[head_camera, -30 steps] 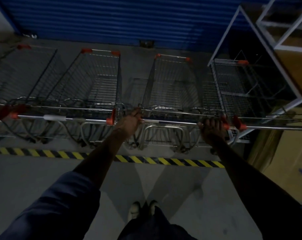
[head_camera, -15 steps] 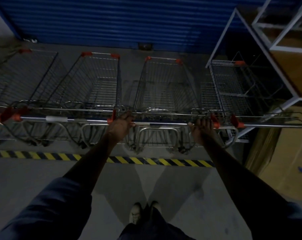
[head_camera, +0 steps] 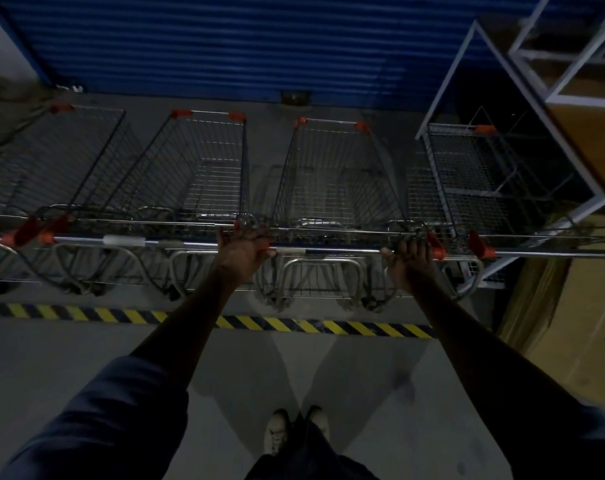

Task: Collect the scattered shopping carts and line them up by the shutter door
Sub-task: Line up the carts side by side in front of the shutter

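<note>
The ribbed blue metal shutter door (head_camera: 259, 43) filled the top of the head view, with the grey concrete floor (head_camera: 86, 358) below it. A white metal shelving frame (head_camera: 568, 88) stood at the right, beside the door. Four wire shopping carts with orange corner caps stood side by side, noses towards the door: the far-left cart (head_camera: 51, 161), the second cart (head_camera: 204, 168), the third cart (head_camera: 332, 174) and the right-hand cart (head_camera: 467, 174), the last partly under the shelving frame. A yellow-and-black striped floor line (head_camera: 294, 323) ran across just behind their wheels.

The person stood behind the third cart, arms stretched forward. The left hand (head_camera: 240, 252) gripped the left end of its chrome handle bar (head_camera: 329, 251), fingers curled over it, and the right hand (head_camera: 406, 259) gripped the right end, next to the orange end cap (head_camera: 436, 245).

This looked like the parking step: the third cart sat in the gap between its neighbours, handle roughly level with theirs. The next move probably called for a small nudge to square it with the row, then letting go with both hands and turning away to fetch any cart not yet collected.
</note>
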Demonstrator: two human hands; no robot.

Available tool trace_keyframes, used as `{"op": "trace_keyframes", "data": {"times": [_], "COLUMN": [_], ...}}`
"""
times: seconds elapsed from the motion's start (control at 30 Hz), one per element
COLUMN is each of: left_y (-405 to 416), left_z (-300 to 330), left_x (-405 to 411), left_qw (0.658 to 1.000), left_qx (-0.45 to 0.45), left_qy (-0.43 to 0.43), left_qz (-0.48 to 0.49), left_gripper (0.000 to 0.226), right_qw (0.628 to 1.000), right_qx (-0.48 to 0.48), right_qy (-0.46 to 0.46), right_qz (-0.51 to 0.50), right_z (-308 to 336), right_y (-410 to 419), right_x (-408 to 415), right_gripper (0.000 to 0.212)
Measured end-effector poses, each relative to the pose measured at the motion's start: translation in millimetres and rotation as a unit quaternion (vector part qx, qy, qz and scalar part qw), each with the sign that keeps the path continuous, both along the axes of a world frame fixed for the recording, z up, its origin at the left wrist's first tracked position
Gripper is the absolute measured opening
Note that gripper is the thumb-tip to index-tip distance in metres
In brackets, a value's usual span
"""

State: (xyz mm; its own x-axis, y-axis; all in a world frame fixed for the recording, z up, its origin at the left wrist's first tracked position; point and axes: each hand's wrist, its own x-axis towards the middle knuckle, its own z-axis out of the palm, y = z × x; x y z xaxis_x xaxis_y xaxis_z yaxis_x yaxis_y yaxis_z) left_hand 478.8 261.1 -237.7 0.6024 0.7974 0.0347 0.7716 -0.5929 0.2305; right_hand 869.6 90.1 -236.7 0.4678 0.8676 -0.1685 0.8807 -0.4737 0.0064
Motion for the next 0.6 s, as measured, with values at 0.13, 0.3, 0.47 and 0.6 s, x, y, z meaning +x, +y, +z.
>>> {"op": "trace_keyframes", "data": {"times": [0.13,0.3,0.47,0.6], "left_y": [-2.1,-7.8,-16.9,-19.8], "left_z": [-2.7,-7.6,6.9,13.3], "left_x": [1.7,2.3,26.0,75.4], "left_qw": [1.000,1.000,0.997,0.996], "left_qx": [-0.024,-0.011,0.052,0.084], "left_qy": [-0.016,-0.008,0.035,0.007], "left_qz": [0.010,0.015,0.043,0.037], "left_gripper": [0.044,0.052,0.050,0.049], "right_qw": [1.000,0.997,0.987,0.972], "right_qx": [0.027,0.067,0.158,0.229], "right_qy": [-0.006,0.024,0.035,0.055], "right_qz": [0.000,-0.009,0.007,-0.002], "right_z": [0.8,-22.5,-13.4,6.6], "right_y": [-2.7,-1.9,-16.0,-44.4], "right_x": [-1.9,6.3,17.5,57.7], "right_gripper": [0.091,0.089,0.058,0.058]}}
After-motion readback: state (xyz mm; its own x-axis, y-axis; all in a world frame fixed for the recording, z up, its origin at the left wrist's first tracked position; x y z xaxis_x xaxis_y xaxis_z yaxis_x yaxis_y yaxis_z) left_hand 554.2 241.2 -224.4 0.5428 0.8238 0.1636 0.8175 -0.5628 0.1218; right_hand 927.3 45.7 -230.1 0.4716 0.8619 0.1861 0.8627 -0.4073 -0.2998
